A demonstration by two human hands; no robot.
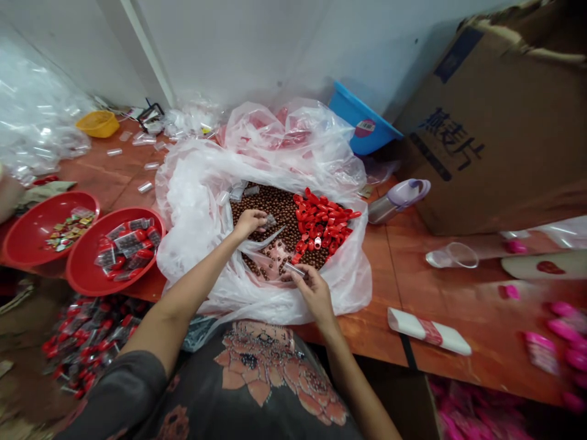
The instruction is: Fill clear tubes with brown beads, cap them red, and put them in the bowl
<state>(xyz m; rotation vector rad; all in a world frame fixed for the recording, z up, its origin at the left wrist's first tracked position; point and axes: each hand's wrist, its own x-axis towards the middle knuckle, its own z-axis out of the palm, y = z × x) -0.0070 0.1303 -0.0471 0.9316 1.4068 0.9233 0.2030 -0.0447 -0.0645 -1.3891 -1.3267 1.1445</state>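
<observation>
In front of me a large white plastic bag (188,201) lies spread open, holding a heap of small round brown balls (275,205) that look like chocolate beads. My left hand (250,223) is over the balls, its fingers closed on a small clear plastic piece (270,220) whose exact kind is hard to make out. Nearer to me, my right hand (315,292) pinches a clear plastic tube (293,269) between thumb and fingers, above the bag's near side. Red plastic caps (323,223) are piled on the balls at the right. Several clear tubes (237,192) rest at the upper left inside the bag.
Left of the bag, one red basin (76,269) holds filled, red-capped tubes; another red basin (22,241) holds small wrapped pieces. Behind stand a yellow bowl (97,124) and a blue basin (362,122). At right are a lidded bottle (394,201), a large carton (495,134) and a white packet (428,331).
</observation>
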